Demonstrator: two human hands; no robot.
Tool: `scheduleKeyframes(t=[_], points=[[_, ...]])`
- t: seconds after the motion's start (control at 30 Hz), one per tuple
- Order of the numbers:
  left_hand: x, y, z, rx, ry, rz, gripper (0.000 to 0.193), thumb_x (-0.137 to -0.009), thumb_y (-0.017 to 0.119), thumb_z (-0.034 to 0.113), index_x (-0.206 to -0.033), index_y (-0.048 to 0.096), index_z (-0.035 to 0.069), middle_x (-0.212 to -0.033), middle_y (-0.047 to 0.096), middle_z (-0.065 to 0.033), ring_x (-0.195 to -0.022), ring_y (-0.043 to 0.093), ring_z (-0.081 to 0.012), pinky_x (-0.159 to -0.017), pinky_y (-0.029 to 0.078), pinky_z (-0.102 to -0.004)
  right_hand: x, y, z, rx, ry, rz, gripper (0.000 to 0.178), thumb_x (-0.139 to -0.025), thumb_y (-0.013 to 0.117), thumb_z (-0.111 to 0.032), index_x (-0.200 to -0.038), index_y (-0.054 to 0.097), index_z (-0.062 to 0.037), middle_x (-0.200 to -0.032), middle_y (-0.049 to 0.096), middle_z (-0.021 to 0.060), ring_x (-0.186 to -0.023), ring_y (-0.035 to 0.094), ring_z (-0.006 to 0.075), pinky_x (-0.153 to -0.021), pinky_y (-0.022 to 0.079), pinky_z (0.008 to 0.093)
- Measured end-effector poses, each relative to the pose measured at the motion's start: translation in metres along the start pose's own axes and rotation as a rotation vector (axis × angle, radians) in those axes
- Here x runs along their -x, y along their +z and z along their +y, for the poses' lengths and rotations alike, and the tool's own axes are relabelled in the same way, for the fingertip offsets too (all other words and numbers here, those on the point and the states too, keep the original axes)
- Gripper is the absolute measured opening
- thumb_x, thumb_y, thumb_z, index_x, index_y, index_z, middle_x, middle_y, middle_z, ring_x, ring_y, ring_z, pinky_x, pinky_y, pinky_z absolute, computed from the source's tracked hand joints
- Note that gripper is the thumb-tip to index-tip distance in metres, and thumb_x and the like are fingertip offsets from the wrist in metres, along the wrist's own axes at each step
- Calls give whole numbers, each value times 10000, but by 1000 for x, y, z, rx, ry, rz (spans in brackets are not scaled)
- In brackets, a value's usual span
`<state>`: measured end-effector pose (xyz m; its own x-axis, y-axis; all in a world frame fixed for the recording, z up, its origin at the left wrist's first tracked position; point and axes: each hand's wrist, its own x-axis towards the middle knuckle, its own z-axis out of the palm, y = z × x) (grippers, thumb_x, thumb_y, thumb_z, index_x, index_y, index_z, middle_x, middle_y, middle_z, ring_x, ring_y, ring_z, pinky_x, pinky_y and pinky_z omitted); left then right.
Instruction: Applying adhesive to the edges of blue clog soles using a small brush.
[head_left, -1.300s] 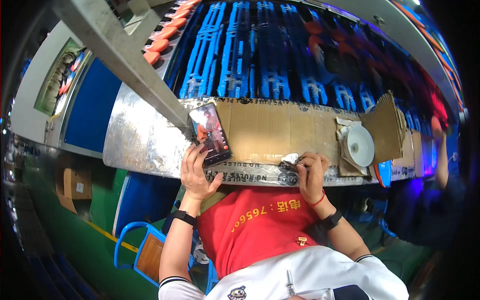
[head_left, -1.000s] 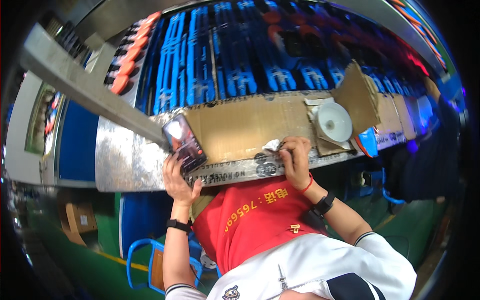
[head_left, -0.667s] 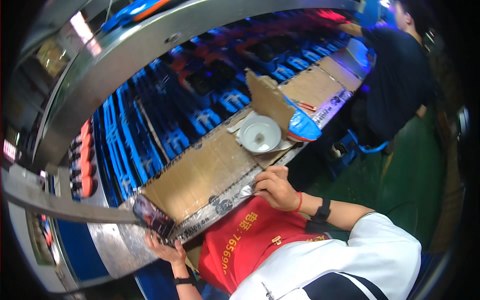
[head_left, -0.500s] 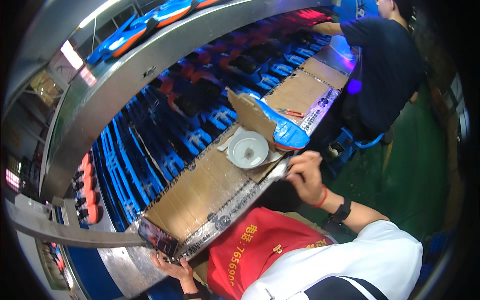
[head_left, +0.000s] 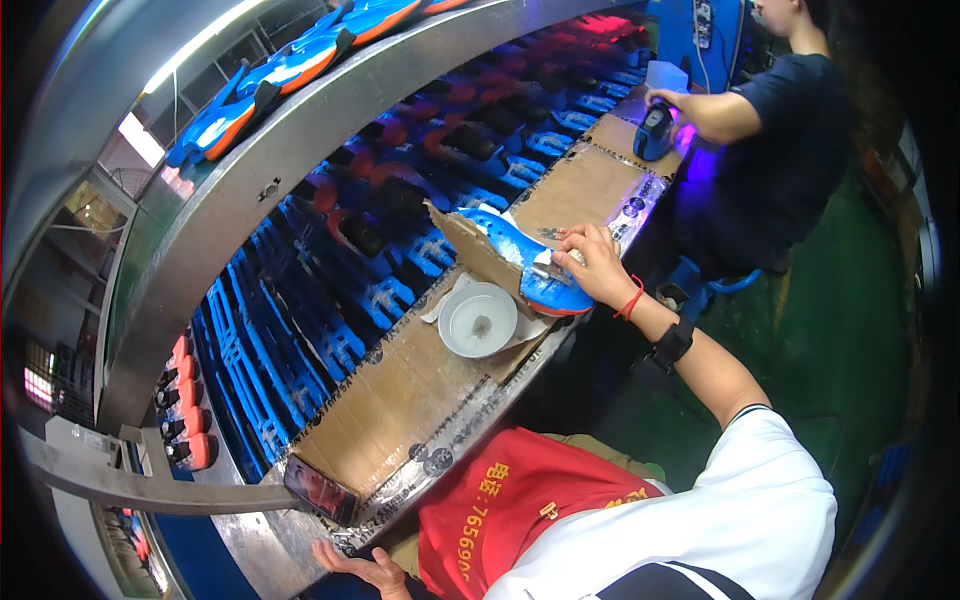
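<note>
My right hand (head_left: pixel 597 268), closed with fingertips pinched round a small whitish wad (head_left: pixel 548 266) whose kind is unclear, is over a blue shoe sole (head_left: pixel 553 292) with an orange edge. The wad seems to touch the sole's upper side, where white patches show. Behind the sole stands a bent cardboard flap (head_left: pixel 470 245). Left of it, a white bowl (head_left: pixel 478 320) holds what looks like clear liquid. My left hand (head_left: pixel 365 570), fingers spread, is empty by the bench's near edge, below a phone (head_left: pixel 320 490).
Blue shoe parts (head_left: pixel 240 340) and dark shoes fill the rack behind the cardboard-covered bench (head_left: pixel 385 410). A metal beam (head_left: pixel 240 185) crosses above, with soles (head_left: pixel 300 62) on it. At right, a co-worker (head_left: pixel 775 150) holds a dark shoe (head_left: pixel 655 128) with a blue sole.
My right hand has moved from the bench edge up and left onto the blue sole. My left hand has drawn back from the phone. The co-worker now holds a shoe over the bench.
</note>
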<state>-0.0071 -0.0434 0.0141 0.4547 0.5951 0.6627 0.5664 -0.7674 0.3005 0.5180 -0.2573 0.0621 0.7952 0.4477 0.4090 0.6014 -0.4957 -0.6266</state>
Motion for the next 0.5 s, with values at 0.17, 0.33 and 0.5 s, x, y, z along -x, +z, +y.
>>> scheduleKeyframes(t=[0.17,0.33,0.5], points=[[32,0,21,49,-67,-81,882,-885,428,657,-1389,251,-45,-1430,251,-252,-1351,247,-404,-1103,212,-516,0,4,-1,28,48,-59,177,-816,683,-278,-880,704,-115,-1147,574,92,-1138,445,301,-969,300,442],[53,-5,32,69,-216,-69,848,-885,479,613,-1372,276,-51,-1430,250,-241,-1345,240,-401,-1106,182,-538,2,2,-7,268,-229,123,224,-794,705,-205,-991,666,-105,-1135,555,93,-1114,470,299,-938,340,442],[80,-25,30,76,-428,-86,750,-895,506,499,-1350,314,-66,-1411,282,-238,-1324,272,-379,-1108,194,-487,27,-32,-40,197,-535,167,155,-805,655,-26,-957,629,-47,-939,601,111,-926,545,323,-848,399,399]])
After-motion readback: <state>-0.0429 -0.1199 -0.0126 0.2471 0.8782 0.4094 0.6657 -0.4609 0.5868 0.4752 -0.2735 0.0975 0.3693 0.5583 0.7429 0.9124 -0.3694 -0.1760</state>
